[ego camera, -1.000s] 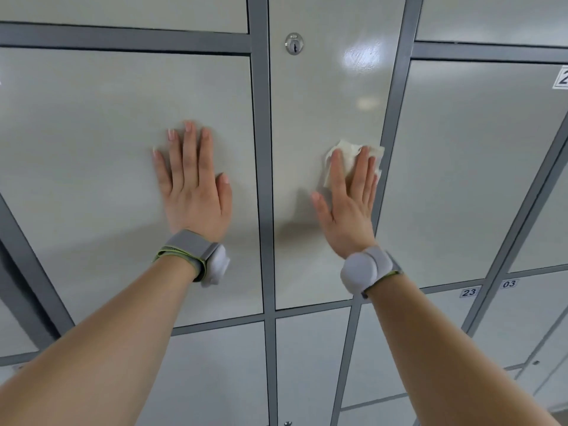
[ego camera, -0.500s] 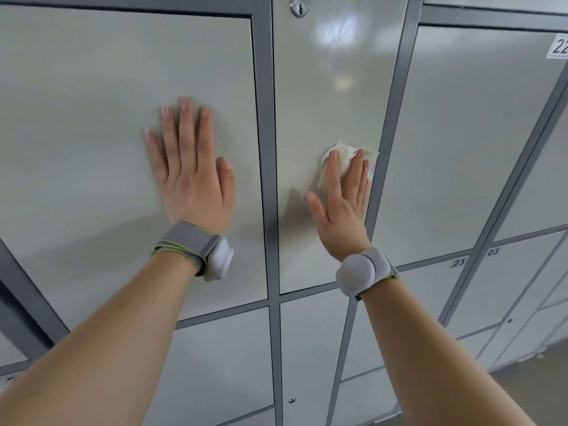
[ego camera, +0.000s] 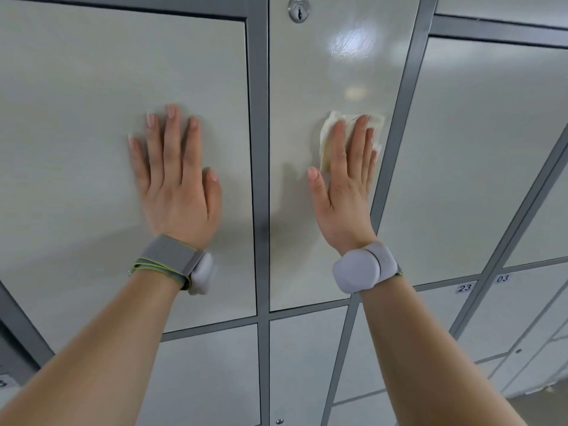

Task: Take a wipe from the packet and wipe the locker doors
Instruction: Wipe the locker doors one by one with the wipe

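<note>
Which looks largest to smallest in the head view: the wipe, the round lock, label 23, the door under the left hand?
1. door under the left hand
2. wipe
3. round lock and label 23 look alike; unranked

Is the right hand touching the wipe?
Touching. The head view shows the right hand's straight fingers lying flat over the wipe, pressing it against the door.

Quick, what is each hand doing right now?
Left hand: open, flat on the wide locker door, holding nothing.
Right hand: open, straight fingers pressing the wipe against the narrow locker door.
</note>
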Motion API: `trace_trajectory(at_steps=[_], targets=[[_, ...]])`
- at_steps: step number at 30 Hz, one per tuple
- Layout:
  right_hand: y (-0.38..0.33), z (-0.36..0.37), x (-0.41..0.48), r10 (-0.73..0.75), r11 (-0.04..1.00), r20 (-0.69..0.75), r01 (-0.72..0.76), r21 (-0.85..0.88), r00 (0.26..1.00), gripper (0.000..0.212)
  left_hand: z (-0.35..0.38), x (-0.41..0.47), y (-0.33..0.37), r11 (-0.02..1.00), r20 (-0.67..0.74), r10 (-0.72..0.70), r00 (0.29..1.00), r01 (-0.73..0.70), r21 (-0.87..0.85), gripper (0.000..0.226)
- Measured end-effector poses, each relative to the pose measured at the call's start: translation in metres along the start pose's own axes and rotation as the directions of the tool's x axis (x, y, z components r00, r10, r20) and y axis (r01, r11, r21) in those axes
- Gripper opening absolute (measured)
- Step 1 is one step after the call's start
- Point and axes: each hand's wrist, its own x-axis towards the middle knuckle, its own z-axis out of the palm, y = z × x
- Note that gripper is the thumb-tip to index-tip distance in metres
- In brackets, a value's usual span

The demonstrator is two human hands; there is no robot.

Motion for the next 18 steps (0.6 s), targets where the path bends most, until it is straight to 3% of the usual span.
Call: trace_trajectory(at_steps=[10, 18], targets=[[0.018, 0.026, -0.048, 0.010, 0.989, 0.048, -0.003, -0.149, 0.999, 0.076, -0.003, 0.000, 0.004, 0.998, -0.005, -0.033, 0.999, 0.032, -0.051, 0.050], [-0.010, 0.005, -0.001, 0.072, 0.997, -0.019, -0.072, 0.032, 0.997, 0.076, -0.005, -0.001, 0.005, 0.995, 0.020, -0.036, 0.999, 0.038, -0.093, 0.052]])
